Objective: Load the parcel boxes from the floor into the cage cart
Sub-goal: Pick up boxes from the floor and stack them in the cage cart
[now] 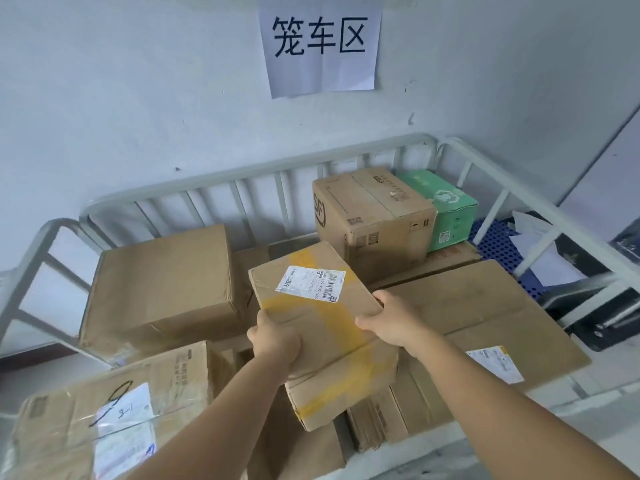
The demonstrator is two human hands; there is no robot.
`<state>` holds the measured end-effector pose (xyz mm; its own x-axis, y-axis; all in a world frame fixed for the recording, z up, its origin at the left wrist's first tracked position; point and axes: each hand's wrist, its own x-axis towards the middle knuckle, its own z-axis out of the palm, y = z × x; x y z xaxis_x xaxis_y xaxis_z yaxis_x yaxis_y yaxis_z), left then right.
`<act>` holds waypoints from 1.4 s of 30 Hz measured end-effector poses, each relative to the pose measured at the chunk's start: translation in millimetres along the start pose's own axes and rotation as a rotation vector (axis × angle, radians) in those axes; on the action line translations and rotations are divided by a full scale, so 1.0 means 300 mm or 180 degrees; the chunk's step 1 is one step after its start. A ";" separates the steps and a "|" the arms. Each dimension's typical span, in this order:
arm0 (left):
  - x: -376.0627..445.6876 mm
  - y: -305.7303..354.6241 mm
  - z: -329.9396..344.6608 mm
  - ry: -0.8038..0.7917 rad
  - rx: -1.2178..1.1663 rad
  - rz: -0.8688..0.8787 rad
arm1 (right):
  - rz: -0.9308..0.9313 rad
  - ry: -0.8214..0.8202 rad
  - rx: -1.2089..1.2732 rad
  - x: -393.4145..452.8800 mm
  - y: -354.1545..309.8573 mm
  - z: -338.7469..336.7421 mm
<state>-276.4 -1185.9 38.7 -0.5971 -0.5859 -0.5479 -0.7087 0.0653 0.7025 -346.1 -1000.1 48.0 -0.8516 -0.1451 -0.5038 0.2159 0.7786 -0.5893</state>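
Head view: a person holds a flat cardboard parcel box (322, 327) in both bare hands above the cage cart (242, 178), whose white railing runs along a grey wall under a paper sign (320, 46). The left hand (277, 341) grips the box's near left edge, thumb on top and the other fingers hidden beneath; the right hand (391, 323) grips the right edge, thumb across the top face and fingers curled under, so how far they reach below cannot be told. The box sits tilted between the two hands, its far end raised, its shipping label (311, 282) facing up, yellow tape crossing a creased, dented top. It appears light and fairly stiff, though the crumpled corners suggest soft, tired board that could buckle if squeezed; opposite edges, as held now, look the soundest place to take it, and the glossy tape may be slick under a thumb. Below it the cart already carries several parcels: a large brown box (162, 282) at left, a printed carton (374, 216) and a green box (446, 209) at the rear, a wide flat carton (485, 317) at right, and a taped box (114, 410) nearest left. The held box hangs over the gap between them, touching none that can be seen.
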 end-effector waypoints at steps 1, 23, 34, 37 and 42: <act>0.003 -0.016 -0.002 0.0026 0.0093 -0.0081 | 0.0014 -0.0067 -0.0082 0.009 0.003 0.027; 0.193 -0.448 0.162 -0.0227 0.1020 -0.0823 | 0.0410 -0.0712 -0.0483 0.146 0.252 0.508; 0.332 -0.620 0.221 -0.0083 0.1799 -0.0774 | 0.0446 -0.0955 -0.0443 0.246 0.341 0.690; 0.345 -0.640 0.239 -0.0125 0.1899 -0.0574 | 0.0430 -0.0943 -0.0541 0.270 0.367 0.732; 0.334 -0.705 0.265 -0.0492 0.1985 -0.0819 | 0.0352 -0.1246 -0.0944 0.289 0.381 0.782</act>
<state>-216.2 -1194.1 -200.9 -0.3948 -0.5263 -0.7531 -0.8911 0.4191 0.1743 -283.3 -1067.0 -211.2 -0.5759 -0.2258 -0.7857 0.1013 0.9340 -0.3427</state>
